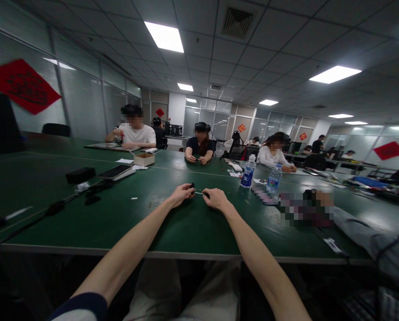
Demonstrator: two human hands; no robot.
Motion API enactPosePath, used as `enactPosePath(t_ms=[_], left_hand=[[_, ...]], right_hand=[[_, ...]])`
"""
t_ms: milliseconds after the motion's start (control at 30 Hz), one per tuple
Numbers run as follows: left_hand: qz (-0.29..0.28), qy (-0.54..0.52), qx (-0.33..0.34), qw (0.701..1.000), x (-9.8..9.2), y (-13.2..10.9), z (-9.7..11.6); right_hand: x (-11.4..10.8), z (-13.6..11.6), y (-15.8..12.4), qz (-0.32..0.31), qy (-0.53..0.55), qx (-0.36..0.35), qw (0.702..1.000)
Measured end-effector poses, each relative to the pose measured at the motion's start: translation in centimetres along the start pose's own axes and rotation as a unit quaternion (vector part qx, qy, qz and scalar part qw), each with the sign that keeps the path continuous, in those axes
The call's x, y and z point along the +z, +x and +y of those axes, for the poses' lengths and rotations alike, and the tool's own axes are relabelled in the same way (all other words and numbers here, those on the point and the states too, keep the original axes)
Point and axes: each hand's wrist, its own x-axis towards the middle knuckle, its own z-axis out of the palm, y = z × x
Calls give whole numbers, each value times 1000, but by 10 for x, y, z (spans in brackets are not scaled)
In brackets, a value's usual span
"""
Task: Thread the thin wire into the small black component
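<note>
Over the green table [179, 232], my left hand [182, 195] is closed on a small black part [192, 188], held upright between the fingertips. To its right, my right hand [214, 198] is wrapped round the dark handle of a thin screwdriver-like tool [199, 193]. The tool's pale metal shaft points left at the black part. Whether its tip touches the part is too small to tell.
A blue-labelled bottle [248, 171] and a clear bottle [274, 179] stand right of my hands. To the left are a small open box [143, 159], a phone [115, 171] and a black case [81, 175]. People sit across the table; a grey sleeve [356, 229] rests at right.
</note>
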Motion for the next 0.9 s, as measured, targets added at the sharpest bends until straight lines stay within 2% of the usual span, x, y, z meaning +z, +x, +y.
enactPosePath(t_ms=[133,433,900], left_hand=[[-7,-4,2,1000,1,-1,1],[10,-29,-5,1000,-2,2,1],[11,-59,-19,998,-2,2,1]], right_hand=[[0,-1,1,-23,24,-1,999],[8,-6,4,-3,82,-40,996],[12,-10,5,-7,72,-6,997]])
